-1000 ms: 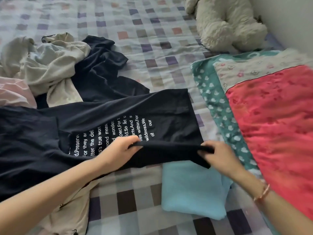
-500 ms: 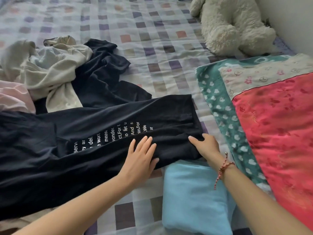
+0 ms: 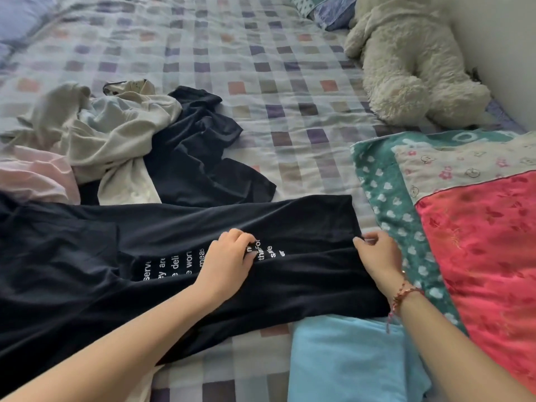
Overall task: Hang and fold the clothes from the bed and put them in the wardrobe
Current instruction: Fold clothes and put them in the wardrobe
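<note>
**A:** Caught mid-fold here. Had the black tee laid lengthwise along the near edge of the bed, with its near side doubled over part of the print. Pinched that fold by the lettering with the left hand, and at the hem end, toward the bed's right edge, with the right hand.

**B:** Looked like the first lengthwise fold, then. Probably called for smoothing flat next, then folding crosswise and stacking on the folded blue piece at the near edge. Plenty left in the rumpled pile by the left edge. Saw no wardrobe anywhere.
</note>
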Action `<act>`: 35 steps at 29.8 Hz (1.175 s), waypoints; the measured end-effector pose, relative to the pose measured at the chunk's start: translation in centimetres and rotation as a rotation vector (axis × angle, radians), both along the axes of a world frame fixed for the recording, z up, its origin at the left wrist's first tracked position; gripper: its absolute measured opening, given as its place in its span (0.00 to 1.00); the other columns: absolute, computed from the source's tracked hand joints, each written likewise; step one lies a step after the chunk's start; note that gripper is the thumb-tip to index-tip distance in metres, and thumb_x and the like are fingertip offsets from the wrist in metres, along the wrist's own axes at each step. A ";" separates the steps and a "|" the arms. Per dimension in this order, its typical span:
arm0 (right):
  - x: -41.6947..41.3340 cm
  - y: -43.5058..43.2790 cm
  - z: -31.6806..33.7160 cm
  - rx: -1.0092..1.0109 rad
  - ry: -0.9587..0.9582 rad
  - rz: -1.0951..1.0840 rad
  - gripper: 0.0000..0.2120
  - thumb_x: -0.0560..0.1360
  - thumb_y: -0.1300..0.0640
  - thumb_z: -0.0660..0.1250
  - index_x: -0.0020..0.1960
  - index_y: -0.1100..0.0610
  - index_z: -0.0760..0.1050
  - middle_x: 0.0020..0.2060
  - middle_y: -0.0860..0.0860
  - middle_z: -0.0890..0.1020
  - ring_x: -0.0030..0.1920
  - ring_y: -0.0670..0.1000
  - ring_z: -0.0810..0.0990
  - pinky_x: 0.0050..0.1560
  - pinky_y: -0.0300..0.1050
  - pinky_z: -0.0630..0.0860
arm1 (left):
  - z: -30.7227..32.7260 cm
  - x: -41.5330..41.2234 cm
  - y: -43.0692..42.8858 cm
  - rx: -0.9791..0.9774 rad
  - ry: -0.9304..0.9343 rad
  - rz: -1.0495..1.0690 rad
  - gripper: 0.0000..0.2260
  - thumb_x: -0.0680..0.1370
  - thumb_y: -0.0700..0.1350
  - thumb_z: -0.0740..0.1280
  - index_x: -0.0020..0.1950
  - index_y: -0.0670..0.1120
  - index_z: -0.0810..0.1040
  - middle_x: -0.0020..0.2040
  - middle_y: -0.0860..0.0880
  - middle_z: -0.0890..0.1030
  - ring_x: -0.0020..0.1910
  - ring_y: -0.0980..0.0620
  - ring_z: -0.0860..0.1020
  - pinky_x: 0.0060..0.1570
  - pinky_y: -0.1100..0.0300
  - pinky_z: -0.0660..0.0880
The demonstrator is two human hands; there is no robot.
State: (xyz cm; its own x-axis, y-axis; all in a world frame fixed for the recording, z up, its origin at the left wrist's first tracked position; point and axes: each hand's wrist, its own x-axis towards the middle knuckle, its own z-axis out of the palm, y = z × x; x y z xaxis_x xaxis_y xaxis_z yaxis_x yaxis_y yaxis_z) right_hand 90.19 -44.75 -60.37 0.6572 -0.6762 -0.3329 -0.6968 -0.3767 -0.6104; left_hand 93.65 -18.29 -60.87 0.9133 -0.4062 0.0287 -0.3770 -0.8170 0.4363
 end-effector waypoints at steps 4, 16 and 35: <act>4.3 0.9 -0.6 0.287 -0.007 -0.121 0.17 0.73 0.55 0.69 0.30 0.54 0.65 0.29 0.51 0.69 0.36 0.53 0.69 0.40 0.43 0.67 | 0.3 2.9 -2.7 0.190 0.001 0.126 0.21 0.78 0.51 0.63 0.69 0.45 0.66 0.62 0.47 0.70 0.61 0.47 0.69 0.57 0.56 0.67; 7.7 -1.7 -1.3 0.336 0.200 -0.066 0.23 0.69 0.62 0.74 0.60 0.68 0.72 0.59 0.56 0.75 0.63 0.58 0.72 0.61 0.46 0.68 | -2.4 5.2 -3.8 0.034 -0.011 0.106 0.05 0.77 0.40 0.65 0.51 0.41 0.77 0.46 0.45 0.77 0.48 0.44 0.75 0.45 0.52 0.71; 6.1 -3.1 2.7 0.773 -0.335 -0.062 0.11 0.78 0.63 0.58 0.39 0.57 0.72 0.31 0.50 0.76 0.33 0.47 0.74 0.36 0.39 0.71 | -3.5 4.5 -2.8 0.150 -0.240 -0.210 0.18 0.72 0.48 0.68 0.59 0.42 0.78 0.54 0.44 0.80 0.49 0.44 0.80 0.47 0.54 0.73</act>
State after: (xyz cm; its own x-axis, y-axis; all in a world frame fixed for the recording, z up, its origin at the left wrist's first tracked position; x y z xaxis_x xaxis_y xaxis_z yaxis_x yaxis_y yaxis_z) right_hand 96.30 -47.81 -57.68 0.7725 -0.3768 -0.5111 -0.4390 0.2647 -0.8586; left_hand 98.20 -21.06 -64.37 0.7839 -0.6005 0.1580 -0.6209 -0.7591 0.1955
